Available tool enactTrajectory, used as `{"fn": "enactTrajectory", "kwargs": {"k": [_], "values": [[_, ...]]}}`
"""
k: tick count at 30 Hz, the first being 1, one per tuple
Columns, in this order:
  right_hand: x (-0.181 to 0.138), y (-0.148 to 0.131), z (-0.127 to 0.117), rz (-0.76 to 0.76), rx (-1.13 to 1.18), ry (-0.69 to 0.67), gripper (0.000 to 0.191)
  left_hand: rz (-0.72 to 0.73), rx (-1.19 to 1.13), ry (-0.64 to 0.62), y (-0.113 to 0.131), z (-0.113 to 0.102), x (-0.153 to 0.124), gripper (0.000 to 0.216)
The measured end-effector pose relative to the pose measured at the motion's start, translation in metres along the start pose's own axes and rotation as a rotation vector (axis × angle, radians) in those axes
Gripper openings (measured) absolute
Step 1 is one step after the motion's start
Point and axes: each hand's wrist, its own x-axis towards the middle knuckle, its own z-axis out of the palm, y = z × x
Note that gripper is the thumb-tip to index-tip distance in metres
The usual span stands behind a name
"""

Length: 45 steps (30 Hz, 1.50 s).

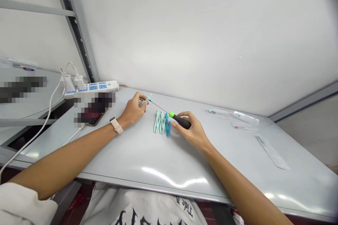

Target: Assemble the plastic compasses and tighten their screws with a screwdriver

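My left hand (134,109) pinches a small mint-green compass (145,100) just above the grey table (148,154). My right hand (191,130) grips a screwdriver (177,118) with a black and green handle. Its thin shaft points left, and the tip touches the compass held by my left hand. Three more compasses (162,122), mint and blue, lie side by side on the table between my hands. A pale watch sits on my left wrist.
A white power strip (92,87) with plugged-in chargers and cables lies at the back left, next to a phone (92,116). Clear plastic packages (233,115) lie at the back right, and another package (271,152) lies nearer the right edge.
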Motion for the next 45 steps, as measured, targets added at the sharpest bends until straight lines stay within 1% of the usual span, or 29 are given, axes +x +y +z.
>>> {"fn": "enactTrajectory", "kwargs": {"k": [2, 6, 8, 11, 12, 15, 16, 18, 22, 25, 27, 30, 33, 36, 39, 40, 42, 45], "values": [[0.0007, 0.0004, -0.0008, 0.030, 0.049, -0.014, 0.046, 0.021, 0.011, 0.002, 0.0005, -0.0003, -0.0003, 0.012], [0.0023, -0.0004, -0.0022, 0.017, 0.075, -0.051, 0.039, 0.062, 0.013, 0.002, -0.0003, -0.0005, -0.0005, 0.012], [0.0027, -0.0015, -0.0030, 0.021, 0.048, -0.063, 0.044, 0.090, 0.007, 0.011, -0.0017, 0.0000, -0.0005, 0.011], [0.0025, -0.0031, -0.0040, 0.053, -0.006, -0.069, 0.055, 0.174, -0.016, 0.034, -0.0048, 0.0014, -0.0006, 0.010], [0.0022, -0.0036, -0.0042, 0.065, -0.007, -0.074, 0.056, 0.203, -0.022, 0.038, -0.0059, 0.0019, -0.0006, 0.010], [0.0007, -0.0047, -0.0034, 0.099, 0.053, -0.080, 0.045, 0.241, -0.029, 0.046, -0.0087, 0.0033, -0.0005, 0.011], [0.0003, -0.0049, -0.0029, 0.105, 0.078, -0.080, 0.045, 0.246, -0.028, 0.050, -0.0092, 0.0036, -0.0005, 0.011], [-0.0001, -0.0053, -0.0020, 0.099, 0.106, -0.076, 0.048, 0.255, -0.025, 0.054, -0.0094, 0.0040, -0.0006, 0.012], [0.0005, -0.0063, -0.0020, 0.026, 0.072, -0.091, 0.045, 0.285, -0.023, 0.052, -0.0078, 0.0045, -0.0014, 0.011], [0.0005, -0.0069, -0.0024, 0.034, 0.028, -0.106, 0.054, 0.314, -0.027, 0.048, -0.0068, 0.0051, -0.0023, 0.011], [0.0003, -0.0069, -0.0022, 0.051, 0.036, -0.108, 0.056, 0.315, -0.023, 0.045, -0.0067, 0.0057, -0.0028, 0.011], [0.0006, -0.0064, -0.0017, 0.040, 0.080, -0.042, 0.045, 0.300, -0.012, 0.043, -0.0070, 0.0065, -0.0034, 0.011], [0.0010, -0.0066, -0.0018, 0.044, 0.073, 0.007, 0.047, 0.294, -0.006, 0.039, -0.0070, 0.0068, -0.0037, 0.010], [0.0001, -0.0084, -0.0018, 0.037, 0.003, -0.032, 0.047, 0.283, -0.024, 0.035, -0.0069, 0.0069, -0.0039, 0.010], [-0.0011, -0.0092, -0.0006, 0.038, -0.044, -0.101, 0.057, 0.286, -0.038, 0.042, -0.0071, 0.0071, -0.0041, 0.011], [-0.0014, -0.0089, 0.0000, 0.035, -0.040, -0.102, 0.056, 0.289, -0.036, 0.043, -0.0073, 0.0071, -0.0042, 0.011], [-0.0014, -0.0074, 0.0010, 0.017, -0.008, -0.059, 0.047, 0.287, -0.026, 0.043, -0.0078, 0.0073, -0.0045, 0.010], [-0.0012, -0.0056, 0.0012, 0.034, 0.030, 0.000, 0.049, 0.278, -0.015, 0.034, -0.0084, 0.0075, -0.0047, 0.010]]}}
